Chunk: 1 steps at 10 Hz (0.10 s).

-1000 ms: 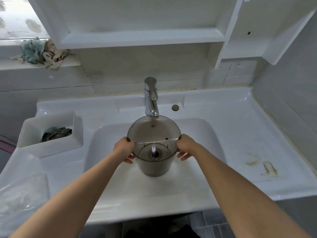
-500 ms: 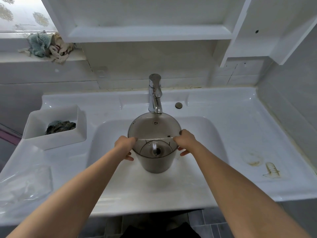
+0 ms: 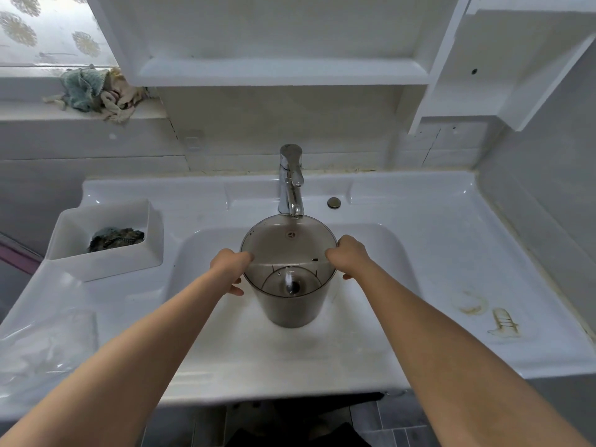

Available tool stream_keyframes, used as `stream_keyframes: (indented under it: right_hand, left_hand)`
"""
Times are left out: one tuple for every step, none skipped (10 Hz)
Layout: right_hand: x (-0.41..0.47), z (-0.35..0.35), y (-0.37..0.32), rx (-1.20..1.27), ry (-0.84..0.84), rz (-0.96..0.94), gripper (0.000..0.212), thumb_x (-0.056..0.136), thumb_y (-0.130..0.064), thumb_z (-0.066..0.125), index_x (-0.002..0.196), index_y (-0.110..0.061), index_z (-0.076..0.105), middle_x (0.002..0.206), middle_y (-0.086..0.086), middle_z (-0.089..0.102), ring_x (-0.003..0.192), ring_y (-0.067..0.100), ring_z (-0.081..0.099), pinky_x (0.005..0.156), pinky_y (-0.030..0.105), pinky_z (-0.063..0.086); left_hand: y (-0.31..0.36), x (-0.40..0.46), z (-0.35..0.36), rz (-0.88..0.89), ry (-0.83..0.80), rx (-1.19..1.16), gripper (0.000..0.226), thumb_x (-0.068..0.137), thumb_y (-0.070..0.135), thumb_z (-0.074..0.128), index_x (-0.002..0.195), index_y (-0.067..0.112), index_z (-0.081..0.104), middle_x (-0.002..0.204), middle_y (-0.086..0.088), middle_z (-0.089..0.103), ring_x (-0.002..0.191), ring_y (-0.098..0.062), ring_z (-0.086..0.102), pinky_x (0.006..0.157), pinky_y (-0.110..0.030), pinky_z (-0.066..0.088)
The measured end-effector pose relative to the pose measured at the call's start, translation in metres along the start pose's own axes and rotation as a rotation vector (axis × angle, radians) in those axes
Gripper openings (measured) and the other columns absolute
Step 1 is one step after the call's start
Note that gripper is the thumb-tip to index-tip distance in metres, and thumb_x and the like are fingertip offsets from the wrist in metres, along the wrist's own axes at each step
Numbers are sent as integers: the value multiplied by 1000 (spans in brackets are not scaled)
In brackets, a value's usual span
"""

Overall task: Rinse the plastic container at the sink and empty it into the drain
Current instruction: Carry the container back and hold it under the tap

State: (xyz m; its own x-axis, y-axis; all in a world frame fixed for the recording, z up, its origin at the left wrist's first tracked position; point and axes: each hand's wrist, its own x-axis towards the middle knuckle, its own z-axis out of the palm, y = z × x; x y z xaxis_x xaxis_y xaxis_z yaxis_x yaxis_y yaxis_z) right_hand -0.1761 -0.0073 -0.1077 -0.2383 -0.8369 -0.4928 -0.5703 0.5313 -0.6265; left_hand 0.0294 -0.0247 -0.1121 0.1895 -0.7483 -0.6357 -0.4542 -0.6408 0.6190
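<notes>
Gripping the plastic container [image 3: 290, 269] at its rim with your left hand [image 3: 230, 266] and right hand [image 3: 350, 254], you steadied it mid-frame under the faucet [image 3: 291, 182], upright over the sink [image 3: 371, 253] to catch water.

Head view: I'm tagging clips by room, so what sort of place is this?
Probably a home bathroom or washroom: a white vanity sink with a chrome tap, white shelves above, and rags on a ledge.

both bare forearms reach forward, converging. left hand [image 3: 229, 265] and right hand [image 3: 349, 255] sit level, facing each other, knuckles up, fingers curled in a closed grip on opposite rim sides.
</notes>
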Motion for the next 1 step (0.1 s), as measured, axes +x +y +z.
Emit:
stream_keyframes:
  right_hand:
    - [-4,-14,-17,-88,131,-99,22,89,-12,49,107,-1,53,101,11,52,97,32,55,74,31,46]
  left_hand:
    - [15,-4,-10,69,82,55,38,89,19,51,121,-1,45,121,-16,47,105,-34,51,86,-44,53]
